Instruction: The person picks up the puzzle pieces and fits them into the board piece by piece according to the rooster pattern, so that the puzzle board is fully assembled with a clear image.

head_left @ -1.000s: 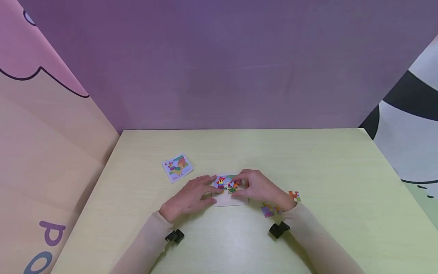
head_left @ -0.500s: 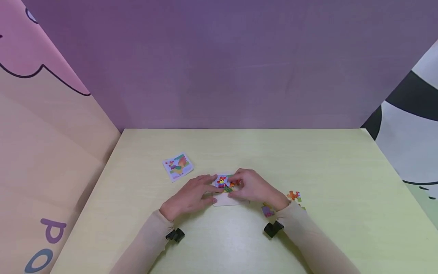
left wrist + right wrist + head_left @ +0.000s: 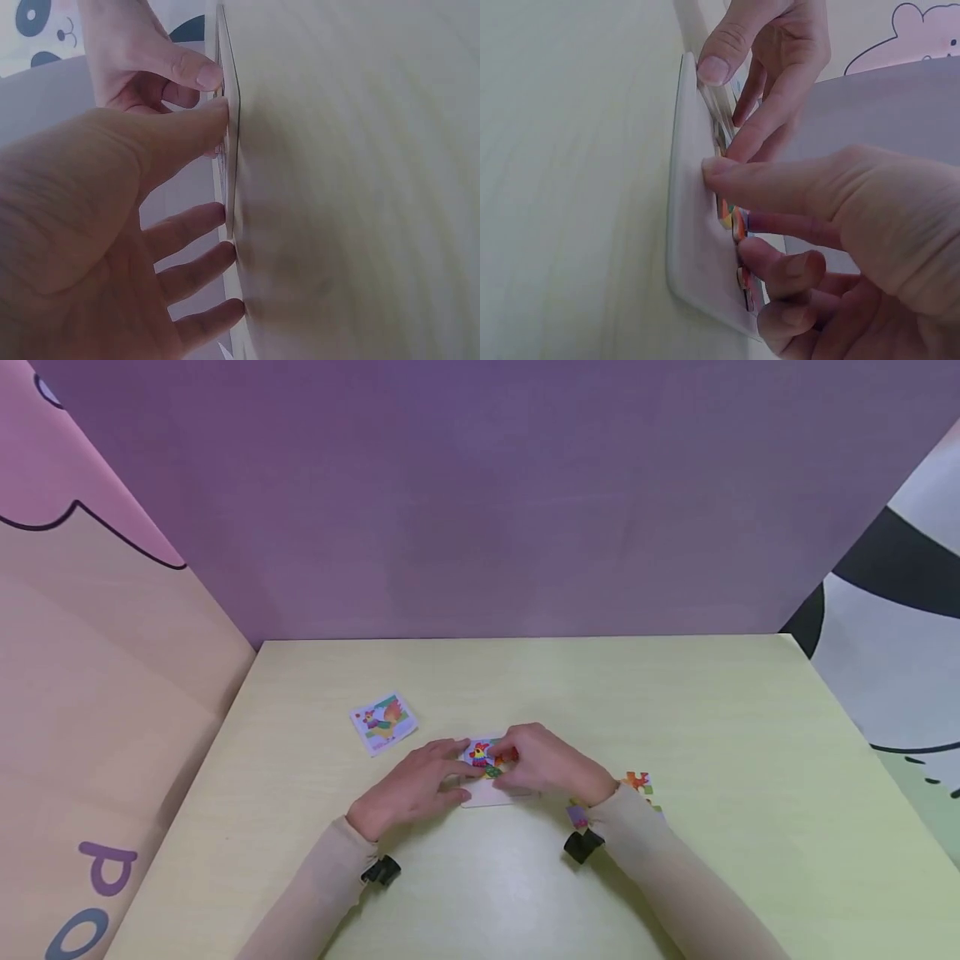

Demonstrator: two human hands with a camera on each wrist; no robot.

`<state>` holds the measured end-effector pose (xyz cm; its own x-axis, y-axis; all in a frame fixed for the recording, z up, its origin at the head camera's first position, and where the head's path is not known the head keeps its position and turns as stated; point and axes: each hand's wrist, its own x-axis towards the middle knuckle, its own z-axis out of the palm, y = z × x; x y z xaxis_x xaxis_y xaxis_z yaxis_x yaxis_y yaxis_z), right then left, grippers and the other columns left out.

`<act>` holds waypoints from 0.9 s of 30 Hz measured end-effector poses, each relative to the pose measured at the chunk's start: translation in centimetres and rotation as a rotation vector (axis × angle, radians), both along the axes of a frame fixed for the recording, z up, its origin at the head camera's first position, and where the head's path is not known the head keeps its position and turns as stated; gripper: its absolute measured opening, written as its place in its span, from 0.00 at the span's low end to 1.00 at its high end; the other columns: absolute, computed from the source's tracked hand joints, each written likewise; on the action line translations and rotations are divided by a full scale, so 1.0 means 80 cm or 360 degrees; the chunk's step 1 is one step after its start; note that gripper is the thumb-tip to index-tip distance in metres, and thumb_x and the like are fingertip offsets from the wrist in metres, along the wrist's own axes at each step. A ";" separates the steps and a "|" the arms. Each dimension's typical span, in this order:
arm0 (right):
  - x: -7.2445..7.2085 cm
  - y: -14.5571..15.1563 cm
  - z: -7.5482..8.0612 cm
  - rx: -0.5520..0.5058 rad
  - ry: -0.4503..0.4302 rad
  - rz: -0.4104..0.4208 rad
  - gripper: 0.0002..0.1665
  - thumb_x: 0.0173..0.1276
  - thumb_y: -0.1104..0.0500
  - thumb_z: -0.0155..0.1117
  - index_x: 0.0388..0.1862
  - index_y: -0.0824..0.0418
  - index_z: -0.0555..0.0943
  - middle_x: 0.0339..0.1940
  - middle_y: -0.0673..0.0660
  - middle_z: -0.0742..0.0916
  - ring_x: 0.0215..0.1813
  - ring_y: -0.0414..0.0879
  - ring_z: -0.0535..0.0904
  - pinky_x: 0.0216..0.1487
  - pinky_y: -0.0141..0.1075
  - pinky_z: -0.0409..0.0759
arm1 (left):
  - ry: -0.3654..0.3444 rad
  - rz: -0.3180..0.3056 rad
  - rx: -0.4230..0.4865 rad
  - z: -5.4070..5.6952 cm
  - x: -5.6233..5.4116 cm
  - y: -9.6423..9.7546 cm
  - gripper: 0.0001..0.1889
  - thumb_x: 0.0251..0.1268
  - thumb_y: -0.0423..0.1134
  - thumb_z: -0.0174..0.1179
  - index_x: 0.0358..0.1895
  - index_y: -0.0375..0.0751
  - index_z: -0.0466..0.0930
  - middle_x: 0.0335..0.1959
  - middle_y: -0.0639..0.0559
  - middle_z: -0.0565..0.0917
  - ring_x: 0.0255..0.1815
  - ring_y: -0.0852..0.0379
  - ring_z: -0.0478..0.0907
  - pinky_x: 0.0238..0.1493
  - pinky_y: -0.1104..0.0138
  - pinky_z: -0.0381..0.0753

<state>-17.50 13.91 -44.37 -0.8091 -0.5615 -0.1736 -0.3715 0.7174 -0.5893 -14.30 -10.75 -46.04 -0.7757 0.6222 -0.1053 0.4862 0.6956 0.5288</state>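
Observation:
A white puzzle board (image 3: 477, 795) lies near the middle of the table, its near part bare. My left hand (image 3: 411, 785) rests at the board's left edge with fingers spread, fingertips touching board and pieces. A puzzle piece with a red and yellow bird (image 3: 477, 753) sits on the board's far left part. Beside it, my right hand (image 3: 553, 763) holds a puzzle piece with green on it (image 3: 492, 772) between thumb and fingers, against the board. The right fingers hide part of it. In the right wrist view, the colourful piece edges (image 3: 739, 223) stand above the white board (image 3: 690, 240).
Loose puzzle pieces, one orange (image 3: 638, 781) and one purple (image 3: 577, 815), lie right of the board, partly behind the right wrist. A square picture card (image 3: 383, 724) lies at the back left. A purple panel (image 3: 510, 510) rises behind the table (image 3: 480, 893).
My right hand has moved slightly left with its piece, and the gap between that piece and the bird piece has closed. The left hand stays at the board's left edge.

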 end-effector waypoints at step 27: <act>0.009 0.005 0.009 -0.0055 -0.0150 -0.0133 0.11 0.62 0.57 0.82 0.43 0.54 0.91 0.25 0.48 0.82 0.32 0.42 0.74 0.35 0.33 0.72 | 0.0184 -0.0040 -0.0257 0.009 0.010 0.018 0.27 0.79 0.49 0.64 0.77 0.52 0.76 0.81 0.40 0.70 0.81 0.37 0.66 0.76 0.41 0.72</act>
<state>-16.77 14.27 -43.66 -0.8343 -0.4998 -0.2327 -0.2533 0.7224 -0.6434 -13.46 -9.34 -45.33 -0.7729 0.6237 -0.1164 0.5554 0.7539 0.3509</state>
